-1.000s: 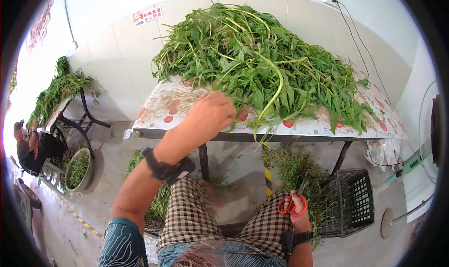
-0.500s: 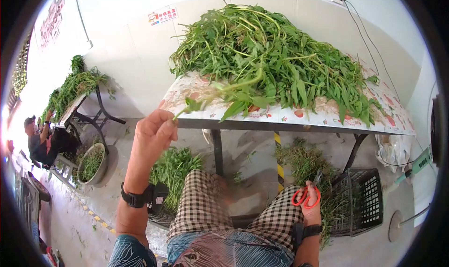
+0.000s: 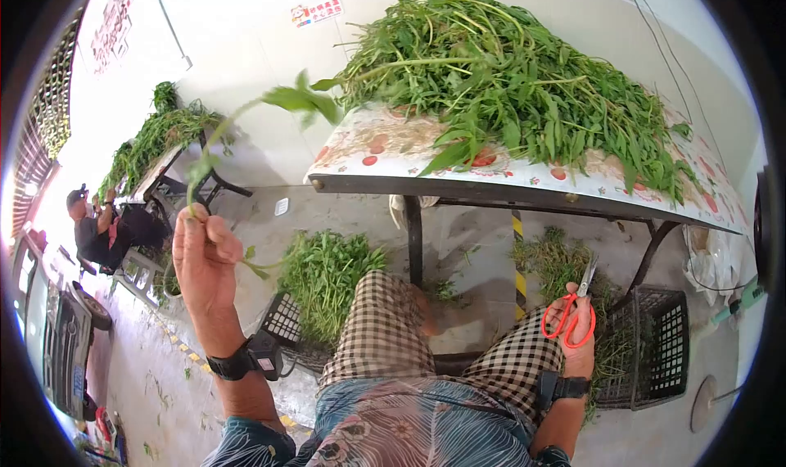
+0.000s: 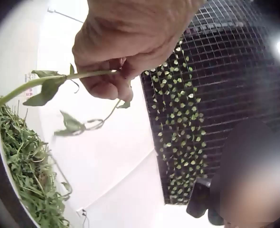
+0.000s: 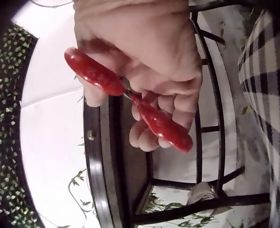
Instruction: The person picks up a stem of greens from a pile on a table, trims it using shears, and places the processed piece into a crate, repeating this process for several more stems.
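My left hand (image 3: 205, 258) is raised left of the table and pinches a long leafy green stem (image 4: 26, 89) between thumb and fingers. The stem arches up and across towards the pile, and a thinner leafy sprig (image 4: 72, 124) hangs from the same fingers. Over my right thigh, my right hand (image 3: 579, 354) holds red-handled scissors (image 3: 568, 323), their blades pointing up and away from me. In the right wrist view the two red handles (image 5: 164, 127) lie spread across the fingers. A large heap of leafy greens (image 3: 508, 82) covers much of the table's patterned cloth (image 3: 393, 146).
Cut greens (image 3: 332, 279) fill a black crate (image 3: 282, 315) by my left leg. On the right stand another black crate (image 3: 659, 348) and a heap of trimmings (image 3: 544, 258) on the floor. Further left, a seated person (image 3: 106, 230) works at a second table with greens.
My left hand has moved from the pile's front edge out to the left and up, drawing a stem along with it. The scissors stay in my right hand; the head view has shifted left.
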Motion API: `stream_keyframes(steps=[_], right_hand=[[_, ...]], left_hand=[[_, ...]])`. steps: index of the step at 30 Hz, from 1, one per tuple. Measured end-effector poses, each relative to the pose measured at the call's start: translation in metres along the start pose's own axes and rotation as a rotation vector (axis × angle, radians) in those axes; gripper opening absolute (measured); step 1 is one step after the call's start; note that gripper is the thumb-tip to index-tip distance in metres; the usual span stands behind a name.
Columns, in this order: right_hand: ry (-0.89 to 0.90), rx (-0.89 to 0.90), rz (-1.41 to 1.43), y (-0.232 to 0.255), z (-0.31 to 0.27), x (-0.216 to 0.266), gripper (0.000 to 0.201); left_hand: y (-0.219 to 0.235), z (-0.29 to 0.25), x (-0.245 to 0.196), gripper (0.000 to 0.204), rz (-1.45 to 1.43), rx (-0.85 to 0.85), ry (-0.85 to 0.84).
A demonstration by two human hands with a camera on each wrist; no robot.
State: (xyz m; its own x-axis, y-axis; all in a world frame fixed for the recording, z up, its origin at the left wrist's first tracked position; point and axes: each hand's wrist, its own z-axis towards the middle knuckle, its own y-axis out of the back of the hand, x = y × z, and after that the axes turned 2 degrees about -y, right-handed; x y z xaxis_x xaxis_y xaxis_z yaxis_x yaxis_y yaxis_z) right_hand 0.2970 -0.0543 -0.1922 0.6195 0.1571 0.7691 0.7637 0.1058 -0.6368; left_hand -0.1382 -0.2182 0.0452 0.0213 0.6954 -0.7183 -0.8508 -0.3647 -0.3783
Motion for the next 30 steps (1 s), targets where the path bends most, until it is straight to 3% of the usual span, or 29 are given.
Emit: stream_keyframes(steps=[4,8,11,14,15,18,20,24,30], right_hand=[[-0.082,0.158,-0.103,-0.010,-0.004,-0.002,0.055],[-0.100,0.211,-0.256,-0.032,-0.015,0.002,0.061],[-0.192,0.288,-0.153,-0.030,-0.010,0.003,0.064],[-0.266,0.295,-0.205,-0.039,-0.014,0.011,0.067],[-0.309,0.293,-0.198,-0.037,-0.013,0.011,0.067],[-0.301,0.421,-0.349,-0.050,-0.023,0.012,0.062],[-0.362,0.495,-0.461,-0.053,-0.020,0.013,0.066],[-0.200,0.620,-1.022,-0.070,-0.015,0.011,0.074],[-0.049,0.678,-1.082,-0.106,-0.024,0.010,0.080]], left_hand=[[0.023,0.004,-0.007,0.014,-0.447,0.101,0.078],[0.023,0.015,0.017,0.014,-0.755,0.047,0.138],[0.010,0.022,0.055,0.013,-0.589,0.034,0.178],[-0.034,0.019,0.082,0.013,-0.436,-0.132,0.255],[-0.037,0.020,0.093,0.014,-0.471,-0.095,0.277],[-0.042,0.025,0.127,0.015,-0.562,-0.006,0.375],[-0.053,0.022,0.141,0.015,-0.459,-0.128,0.400],[-0.070,0.014,0.156,0.013,-0.332,-0.214,0.442],[-0.078,0.001,0.173,0.012,-0.276,-0.183,0.474]])
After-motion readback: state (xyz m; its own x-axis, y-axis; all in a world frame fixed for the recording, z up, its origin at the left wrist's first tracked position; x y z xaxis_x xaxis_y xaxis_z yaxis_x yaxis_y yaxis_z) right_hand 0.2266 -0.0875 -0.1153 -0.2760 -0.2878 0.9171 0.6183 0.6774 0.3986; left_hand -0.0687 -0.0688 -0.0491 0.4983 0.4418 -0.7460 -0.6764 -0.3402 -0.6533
